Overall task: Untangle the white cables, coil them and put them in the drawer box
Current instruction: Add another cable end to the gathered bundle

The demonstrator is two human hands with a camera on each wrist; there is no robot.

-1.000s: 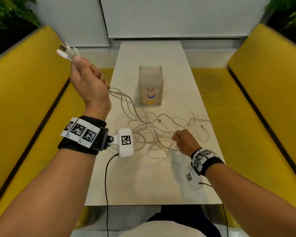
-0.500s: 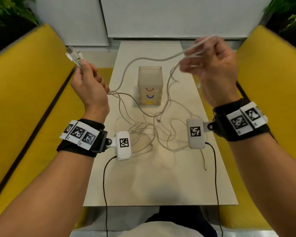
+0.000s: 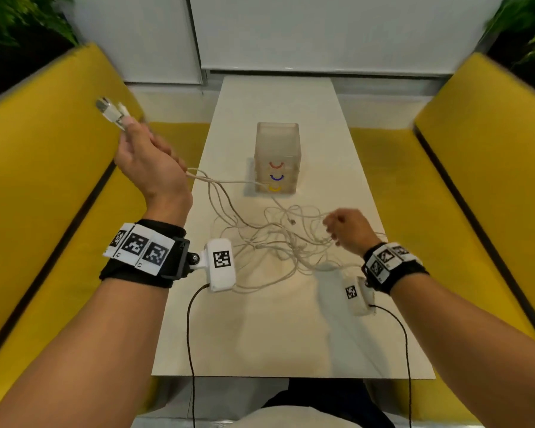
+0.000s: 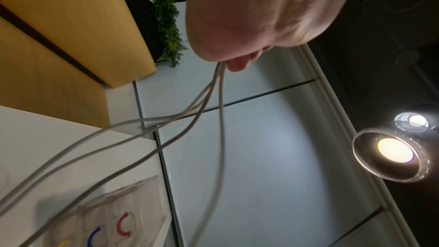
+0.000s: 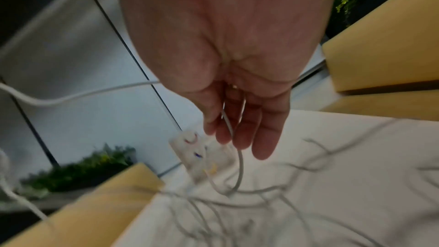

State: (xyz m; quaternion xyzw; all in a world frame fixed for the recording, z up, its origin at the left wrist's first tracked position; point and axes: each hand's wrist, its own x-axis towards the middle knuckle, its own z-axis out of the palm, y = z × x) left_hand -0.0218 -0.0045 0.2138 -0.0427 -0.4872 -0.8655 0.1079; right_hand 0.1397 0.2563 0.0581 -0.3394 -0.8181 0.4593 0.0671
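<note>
Cables [image 3: 278, 239], white, several, lying tangled on the table [image 3: 291, 335] between the drawer box [image 3: 277, 159] and the person. Left hand [image 3: 149, 162] raised left of the table, gripping a bundle of plug ends [image 3: 113, 114] that point up and away; strands run from it slantwise down to the heap. Right hand [image 3: 348, 231] low at the heap's right edge, fingers [image 5: 247, 131] loosely curled round one strand. Advice: keep the ends high, draw one strand free, slowly. Drawers shut.
</note>
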